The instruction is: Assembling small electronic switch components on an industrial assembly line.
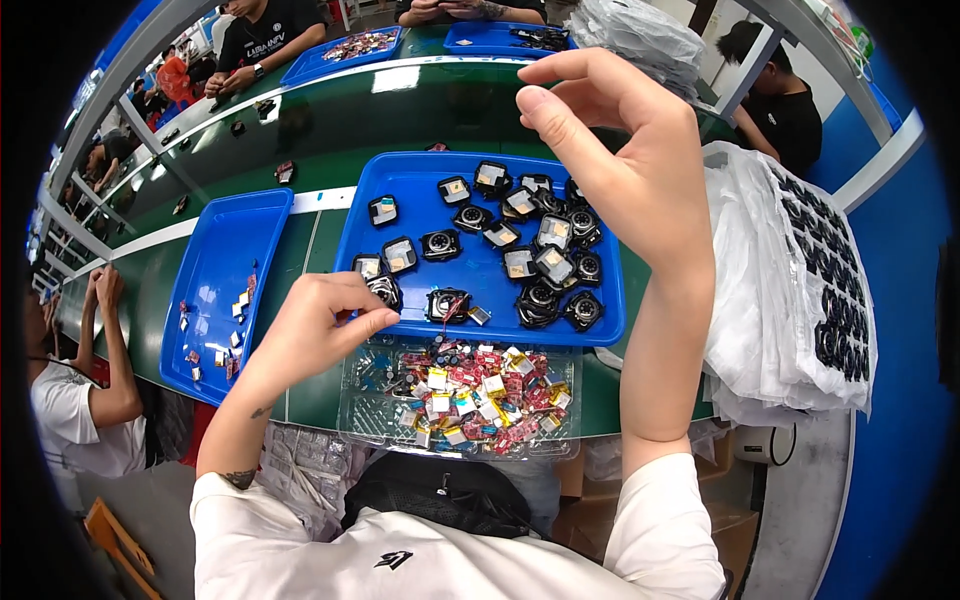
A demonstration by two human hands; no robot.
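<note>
2 hands in view. L hand point(318, 325): thumb + index nearly together over the near-L corner of the ctr blue tray point(412, 178), right by a black watch case point(384, 292); can't tell if they grip it. R hand point(640, 160): raised above the tray's R side, thumb + index curved w/ a gap btwn tips, nothing seen in it.

Approx 21 watch cases point(440, 244) in ctr tray, some hidden: most bunched on R half, a few spread L. 1 near front edge has red wire, w/ 1 small battery point(479, 316) just beside.

1 clear plastic tray point(357, 405) in front, heaped w/ red circuit bds point(522, 430) + white/yellow batteries point(437, 378), too many to ct.

1 more blue tray point(215, 245) at L, a few small pcs inside, exact qty unclear. 2 blue trays at far side: 1 w/ mixed pcs point(362, 45), 1 w/ black pcs point(540, 38). 1 stack of white sheeting point(745, 290) at R, rows of black parts point(840, 340) on top. At least 4 co-workers point(268, 40) around the green bench point(320, 240).
</note>
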